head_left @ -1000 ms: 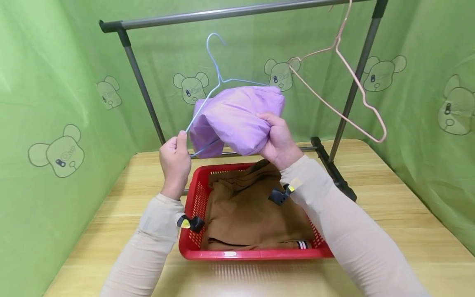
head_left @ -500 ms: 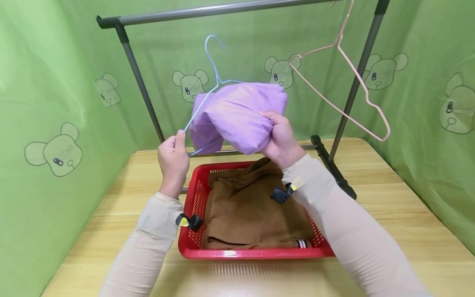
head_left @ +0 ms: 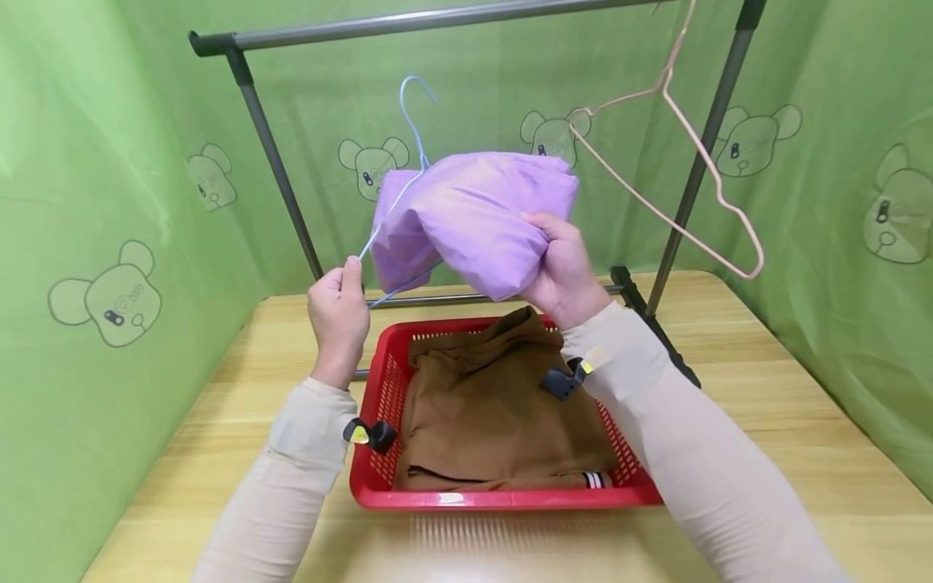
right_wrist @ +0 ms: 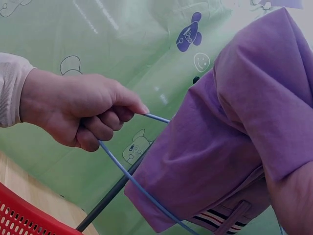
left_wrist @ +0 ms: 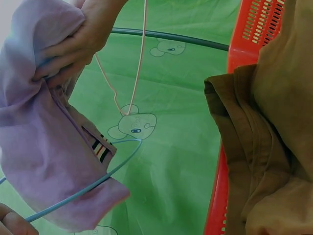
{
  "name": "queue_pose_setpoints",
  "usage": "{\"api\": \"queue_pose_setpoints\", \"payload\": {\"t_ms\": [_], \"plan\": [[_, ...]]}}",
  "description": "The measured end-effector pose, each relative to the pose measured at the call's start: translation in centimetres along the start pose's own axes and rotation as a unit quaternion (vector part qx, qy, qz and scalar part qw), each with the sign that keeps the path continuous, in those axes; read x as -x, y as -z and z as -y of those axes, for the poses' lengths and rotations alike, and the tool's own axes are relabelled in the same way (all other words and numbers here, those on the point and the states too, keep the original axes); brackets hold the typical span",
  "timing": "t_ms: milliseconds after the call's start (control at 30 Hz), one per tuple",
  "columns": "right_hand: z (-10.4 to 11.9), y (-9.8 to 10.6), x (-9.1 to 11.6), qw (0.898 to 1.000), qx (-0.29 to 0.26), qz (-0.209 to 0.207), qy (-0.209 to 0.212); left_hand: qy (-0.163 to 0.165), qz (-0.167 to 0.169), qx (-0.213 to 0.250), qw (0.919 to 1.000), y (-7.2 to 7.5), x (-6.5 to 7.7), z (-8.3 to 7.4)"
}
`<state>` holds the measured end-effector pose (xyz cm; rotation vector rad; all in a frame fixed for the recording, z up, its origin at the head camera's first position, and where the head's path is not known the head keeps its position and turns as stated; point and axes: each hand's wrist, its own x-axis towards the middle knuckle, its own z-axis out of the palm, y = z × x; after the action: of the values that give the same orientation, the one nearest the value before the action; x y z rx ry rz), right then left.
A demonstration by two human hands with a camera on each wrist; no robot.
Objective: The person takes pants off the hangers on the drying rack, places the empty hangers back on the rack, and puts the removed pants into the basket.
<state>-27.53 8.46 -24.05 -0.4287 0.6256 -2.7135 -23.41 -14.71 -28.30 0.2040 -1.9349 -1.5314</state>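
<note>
My left hand point(head_left: 338, 314) grips the left corner of a light-blue wire hanger point(head_left: 417, 121), held in the air with its hook up. Folded purple trousers point(head_left: 481, 219) pass through the hanger's frame, hiding its right part. A belt loop and striped waistband point(right_wrist: 215, 223) show at their edge in the right wrist view. My right hand point(head_left: 564, 267) holds the trousers at their right end, thumb on the near face and fingers behind. In the left wrist view, that hand's fingers point(left_wrist: 68, 56) are spread along the cloth.
Below the hands, a red basket point(head_left: 503, 500) on the wooden table point(head_left: 240, 453) holds a folded brown garment point(head_left: 496, 413). Behind stands a grey metal rack point(head_left: 408, 20). A pink wire hanger point(head_left: 717, 174) hangs at its right. Green printed cloth point(head_left: 95, 202) encloses the space.
My right hand has moved slightly right and up, carrying the trousers along. They now cover more of the hanger's right arm. The hanger's hook has dipped a little, while my left hand barely moved.
</note>
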Motion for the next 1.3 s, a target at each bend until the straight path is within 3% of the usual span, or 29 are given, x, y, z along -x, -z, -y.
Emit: {"api": "queue_pose_setpoints", "payload": {"t_ms": [333,700,933,1300], "plan": [[0.4,0.1,0.2,0.999,-0.042,0.019,-0.003,0.01,0.001,0.004,0.9999,0.1,-0.1,0.1],[0.9,-0.1,0.7,0.998,-0.06,0.028,-0.002,0.0,-0.002,-0.006,1.0,0.2,-0.2,0.2],[1.3,-0.3,0.9,0.997,-0.057,0.051,0.013,0.001,-0.014,-0.021,0.9997,0.4,-0.5,0.9],[1.3,0.0,1.3,0.997,-0.053,0.048,0.0,-0.006,-0.018,-0.028,0.9994,0.5,-0.7,0.9]]}}
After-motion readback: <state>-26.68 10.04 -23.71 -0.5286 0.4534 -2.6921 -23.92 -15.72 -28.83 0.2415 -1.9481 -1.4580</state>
